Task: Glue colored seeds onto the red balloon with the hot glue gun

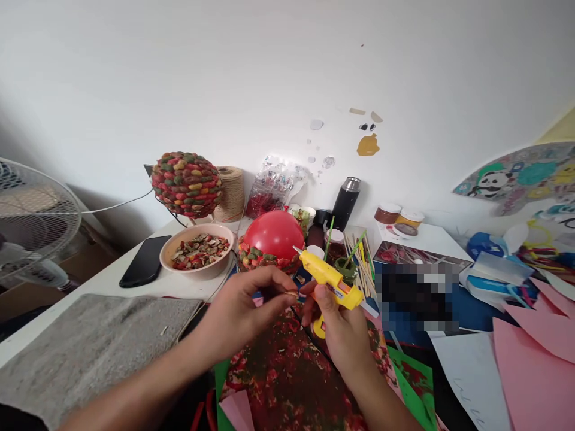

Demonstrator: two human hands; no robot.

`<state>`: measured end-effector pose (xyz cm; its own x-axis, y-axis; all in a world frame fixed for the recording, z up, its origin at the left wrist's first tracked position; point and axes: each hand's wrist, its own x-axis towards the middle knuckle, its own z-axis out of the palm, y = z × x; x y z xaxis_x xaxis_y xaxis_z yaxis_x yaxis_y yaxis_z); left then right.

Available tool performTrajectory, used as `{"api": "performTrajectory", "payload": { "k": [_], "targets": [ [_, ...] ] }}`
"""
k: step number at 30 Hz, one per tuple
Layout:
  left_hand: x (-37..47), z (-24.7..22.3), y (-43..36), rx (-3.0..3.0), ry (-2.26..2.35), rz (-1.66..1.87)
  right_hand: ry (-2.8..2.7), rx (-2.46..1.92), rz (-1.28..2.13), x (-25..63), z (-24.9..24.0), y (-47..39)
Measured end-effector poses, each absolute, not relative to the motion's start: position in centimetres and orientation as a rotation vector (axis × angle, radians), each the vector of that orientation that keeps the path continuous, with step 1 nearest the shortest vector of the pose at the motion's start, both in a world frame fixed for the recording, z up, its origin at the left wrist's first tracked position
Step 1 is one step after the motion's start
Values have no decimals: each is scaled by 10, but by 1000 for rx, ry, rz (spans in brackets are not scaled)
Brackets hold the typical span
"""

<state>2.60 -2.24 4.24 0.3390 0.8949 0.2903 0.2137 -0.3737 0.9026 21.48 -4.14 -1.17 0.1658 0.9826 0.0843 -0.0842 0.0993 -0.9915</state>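
My right hand (344, 332) is wrapped round a yellow hot glue gun (332, 281), its nozzle pointing up and left toward a red balloon (274, 232). Painted nut shells (258, 258) in red, green and ochre cover the lower part of the balloon. Just in front of it, my left hand (251, 311) pinches a small pale piece, which looks like a nut shell (293, 294). The fingertips of both hands nearly meet there. To the left stands a beige bowl (167, 256) of loose painted shells.
A shell-covered ball (186, 184) stands at the back left beside a twine spool (230, 193). A phone (144, 261) lies left of the bowl. Behind are a black thermos (345, 203), paint jars (389, 214) and thin sticks (366, 254). Pink paper (530, 365) covers the right side. A fan (36, 215) is far left.
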Motion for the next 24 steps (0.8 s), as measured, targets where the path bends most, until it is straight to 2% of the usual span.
{"api": "performTrajectory", "payload": {
  "k": [4,11,24],
  "targets": [
    [53,31,-18,1550,809,1054,-1011,-1235,999,217,-8,-40],
    [53,8,-18,1117,663,992,-1070,-1222,1112,213,-14,-39],
    [46,-3,-10,1025,551,903,-1148,-1300,1028,215,-16,-36]
  ]
}}
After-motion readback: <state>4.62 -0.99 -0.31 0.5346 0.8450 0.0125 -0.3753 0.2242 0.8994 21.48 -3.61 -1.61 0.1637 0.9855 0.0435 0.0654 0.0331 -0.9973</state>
